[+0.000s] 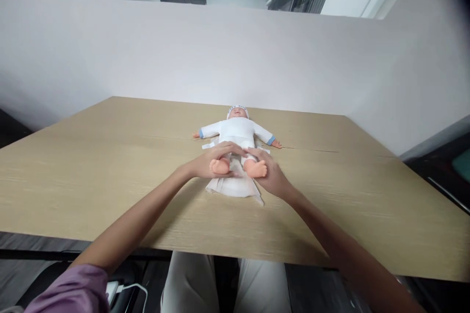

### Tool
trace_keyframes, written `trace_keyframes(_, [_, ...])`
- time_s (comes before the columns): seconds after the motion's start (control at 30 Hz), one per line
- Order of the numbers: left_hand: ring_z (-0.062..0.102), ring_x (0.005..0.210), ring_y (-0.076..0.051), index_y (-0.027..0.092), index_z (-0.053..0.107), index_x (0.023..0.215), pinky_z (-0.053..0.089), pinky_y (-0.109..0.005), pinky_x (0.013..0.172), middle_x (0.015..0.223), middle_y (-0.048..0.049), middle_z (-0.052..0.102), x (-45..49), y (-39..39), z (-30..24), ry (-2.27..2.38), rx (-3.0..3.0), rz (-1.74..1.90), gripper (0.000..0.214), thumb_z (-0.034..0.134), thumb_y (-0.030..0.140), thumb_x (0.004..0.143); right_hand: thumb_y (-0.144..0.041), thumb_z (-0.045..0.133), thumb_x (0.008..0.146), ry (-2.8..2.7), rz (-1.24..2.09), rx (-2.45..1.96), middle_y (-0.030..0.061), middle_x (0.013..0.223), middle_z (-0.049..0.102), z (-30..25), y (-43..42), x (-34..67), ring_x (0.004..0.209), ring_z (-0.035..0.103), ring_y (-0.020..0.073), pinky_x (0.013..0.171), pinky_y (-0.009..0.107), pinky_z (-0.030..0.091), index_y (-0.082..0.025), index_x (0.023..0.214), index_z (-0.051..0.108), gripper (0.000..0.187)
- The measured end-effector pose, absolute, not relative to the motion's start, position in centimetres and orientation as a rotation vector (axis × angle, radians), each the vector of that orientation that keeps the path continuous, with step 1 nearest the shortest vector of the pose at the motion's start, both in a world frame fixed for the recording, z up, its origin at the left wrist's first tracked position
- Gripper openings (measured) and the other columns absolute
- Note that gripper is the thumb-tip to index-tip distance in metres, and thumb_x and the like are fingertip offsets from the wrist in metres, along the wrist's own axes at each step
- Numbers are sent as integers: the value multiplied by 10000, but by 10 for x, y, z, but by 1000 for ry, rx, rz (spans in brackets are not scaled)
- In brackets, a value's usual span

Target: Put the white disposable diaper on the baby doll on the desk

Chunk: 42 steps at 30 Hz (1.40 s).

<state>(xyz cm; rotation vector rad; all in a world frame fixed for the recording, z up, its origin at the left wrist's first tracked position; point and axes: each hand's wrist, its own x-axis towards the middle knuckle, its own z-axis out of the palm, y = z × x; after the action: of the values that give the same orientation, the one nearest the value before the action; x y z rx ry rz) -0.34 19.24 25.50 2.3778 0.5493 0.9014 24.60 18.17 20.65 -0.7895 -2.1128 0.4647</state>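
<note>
A baby doll [238, 128] in a white outfit with blue cuffs and a white cap lies on its back, feet toward me and arms spread. Beneath its lower body an open white diaper [233, 187] is spread, its near end flat on the table and its side tabs sticking out. My left hand [201, 163] curves around the doll's leg on the left, fingers over the top. On the other side, my right hand [275, 177] wraps the other leg, its fingertips close to those of the left. The doll's bare feet poke out between the hands, which hide parts of the legs.
The wooden table [110, 171] reaches back to a white partition wall [176, 54]. A dark object with a screen [461, 166] stands beyond the table's right edge. A white cable [137, 287] hangs below the near edge at left.
</note>
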Motion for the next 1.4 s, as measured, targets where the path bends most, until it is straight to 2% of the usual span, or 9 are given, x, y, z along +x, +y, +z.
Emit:
trace_keyframes(0.37, [382, 1531, -361, 234, 596, 1469, 360, -560, 1244, 1571, -154, 548, -84, 178, 186, 739, 2626, 599, 556, 711, 344, 936, -130, 444, 875, -2570, 70, -610, 80, 1488, 626, 149, 204, 317, 1474, 501, 284, 1191, 532, 429, -263, 1342, 665, 533])
trace_keyframes(0.57, [399, 1518, -368, 280, 621, 1443, 353, -596, 1233, 1577, -109, 554, -79, 180, 181, 802, 2661, 515, 589, 747, 240, 869, -59, 470, 907, -2635, 56, -681, 74, 1524, 612, 158, 199, 313, 1493, 489, 279, 1186, 535, 450, -280, 1346, 681, 535])
trace_keyframes(0.77, [397, 1517, -285, 285, 672, 1379, 346, -481, 1248, 1553, -60, 579, -77, 178, 194, 835, 2588, 473, 414, 461, 205, 1033, -142, 463, 1017, -2615, 413, -665, 64, 1505, 630, 177, 205, 319, 1462, 524, 248, 1193, 524, 451, -294, 1302, 712, 408])
trace_keyframes(0.9, [474, 1388, -346, 251, 615, 1395, 390, -514, 1185, 1444, -105, 611, -59, 165, 204, 980, 2536, 465, 430, 561, 451, 1018, -273, 399, 1082, -2526, 644, -774, 64, 1459, 656, 187, 202, 315, 1431, 548, 242, 1197, 507, 450, -286, 1302, 708, 380])
trace_keyframes(1.0, [451, 1328, -409, 206, 586, 1365, 424, -548, 1118, 1399, -147, 578, -44, 158, 198, 1143, 2597, 434, 696, 760, 622, 834, -475, 576, 1024, -2541, 464, -876, 118, 1468, 623, 187, 181, 299, 1428, 525, 316, 1185, 565, 435, -275, 1414, 631, 442])
trace_keyframes(1.1, [444, 1303, -410, 197, 591, 1316, 403, -562, 1112, 1375, -159, 560, -35, 158, 185, 1228, 2695, 455, 562, 771, 436, 840, -589, 708, 915, -2570, 193, -930, 168, 1526, 548, 178, 157, 281, 1462, 446, 391, 1189, 619, 393, -266, 1483, 575, 667])
trace_keyframes(1.17, [461, 1262, -385, 204, 622, 1262, 408, -542, 1095, 1362, -146, 570, -33, 161, 181, 1251, 2718, 476, 408, 700, 287, 870, -509, 680, 952, -2559, 105, -965, 176, 1528, 535, 172, 149, 274, 1466, 427, 395, 1191, 609, 384, -251, 1463, 593, 579])
trace_keyframes(1.3, [527, 1136, -322, 220, 689, 1113, 428, -492, 1058, 1191, -106, 662, -36, 171, 192, 1234, 2608, 562, 199, 552, 300, 994, -252, 447, 1053, -2471, 199, -1032, 133, 1324, 666, 171, 163, 273, 1268, 578, 320, 1074, 506, 479, -243, 1265, 697, 328])
trace_keyframes(1.4, [574, 1130, -298, 227, 699, 1132, 451, -447, 1047, 1163, -92, 671, -37, 191, 211, 1230, 2402, 746, 319, 507, 465, 1041, -325, 390, 1083, -2298, 406, -1029, 103, 1049, 709, 183, 196, 274, 1002, 642, 273, 926, 433, 530, -227, 1107, 703, 328])
